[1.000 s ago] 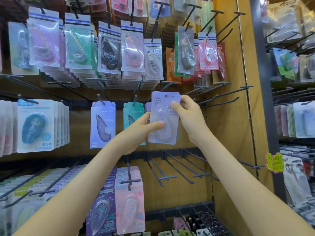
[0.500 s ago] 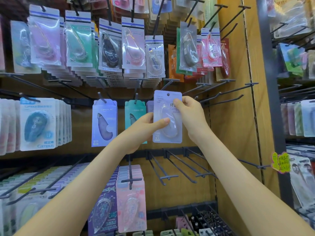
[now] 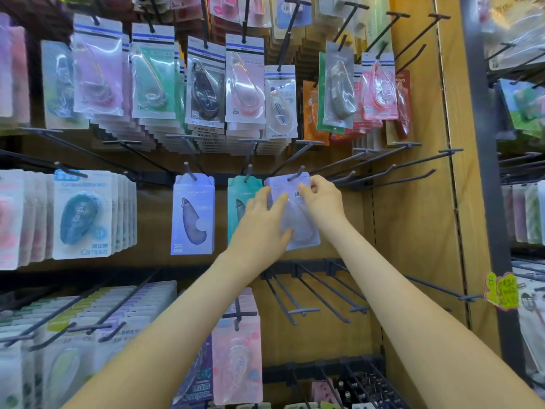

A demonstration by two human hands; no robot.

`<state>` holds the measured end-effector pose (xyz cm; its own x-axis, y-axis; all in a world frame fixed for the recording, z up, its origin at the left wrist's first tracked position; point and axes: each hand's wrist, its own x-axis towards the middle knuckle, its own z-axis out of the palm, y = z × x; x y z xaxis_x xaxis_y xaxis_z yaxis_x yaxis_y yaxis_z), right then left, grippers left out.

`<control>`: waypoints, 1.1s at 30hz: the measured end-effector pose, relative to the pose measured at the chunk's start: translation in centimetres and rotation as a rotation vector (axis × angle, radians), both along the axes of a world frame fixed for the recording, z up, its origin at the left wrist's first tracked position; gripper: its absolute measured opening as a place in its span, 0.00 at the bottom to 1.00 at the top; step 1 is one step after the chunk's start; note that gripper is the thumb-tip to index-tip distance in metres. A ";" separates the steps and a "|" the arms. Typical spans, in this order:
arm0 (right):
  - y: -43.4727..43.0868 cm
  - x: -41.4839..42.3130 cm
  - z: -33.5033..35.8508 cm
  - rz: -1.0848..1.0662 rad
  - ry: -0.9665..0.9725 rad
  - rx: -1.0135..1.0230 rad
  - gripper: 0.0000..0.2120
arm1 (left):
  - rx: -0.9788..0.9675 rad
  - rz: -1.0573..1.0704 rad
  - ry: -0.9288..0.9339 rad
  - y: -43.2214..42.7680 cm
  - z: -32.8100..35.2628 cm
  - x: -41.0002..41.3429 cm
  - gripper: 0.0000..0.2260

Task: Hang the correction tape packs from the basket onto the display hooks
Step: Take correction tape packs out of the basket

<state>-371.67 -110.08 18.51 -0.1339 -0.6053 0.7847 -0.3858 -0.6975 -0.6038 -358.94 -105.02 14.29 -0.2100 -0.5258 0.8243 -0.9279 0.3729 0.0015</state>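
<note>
Up and deeper into the rack goes the pack (image 3: 302, 231) since a moment ago; its top edge now sits at the hook (image 3: 297, 174), centre frame, though threading I can't tell. My left hand (image 3: 264, 224) grips its left side, and my right hand (image 3: 323, 199) fingers pinch its upper right corner. A teal pack (image 3: 243, 188) hangs just left.

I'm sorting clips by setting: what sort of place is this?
Probably a stationery shop: rows of correction tape packs on a wooden wall, bare metal hooks below, a lilac pack being hung.
</note>
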 end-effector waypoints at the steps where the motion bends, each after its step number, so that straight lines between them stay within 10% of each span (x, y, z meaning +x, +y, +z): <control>1: -0.2 0.2 0.1 -0.012 0.008 0.019 0.05 | -0.001 0.023 -0.028 0.0 -0.1 0.1 0.30; 10: 2.0 0.0 -3.8 -0.192 0.213 -0.079 0.27 | 0.052 -0.065 0.027 1.1 -1.5 1.3 0.31; 20: 13.7 -9.4 -20.1 -0.194 0.456 -0.183 0.22 | -0.030 -0.396 0.164 8.6 -16.6 -8.8 0.21; 27: 21.5 -23.5 -39.5 -0.186 0.425 0.213 0.19 | 0.401 -0.487 0.064 14.2 -35.3 -22.8 0.20; 33: 29.4 -33.1 -60.9 -0.189 0.366 0.844 0.23 | 1.206 -0.349 -0.116 19.8 -57.1 -30.9 0.21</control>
<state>-404.81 -80.72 -42.43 -0.1193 -0.9869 0.1086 -0.7141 0.0093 -0.7000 -389.81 -85.25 -42.76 -0.5281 -0.8314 -0.1730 -0.7978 0.4160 0.4364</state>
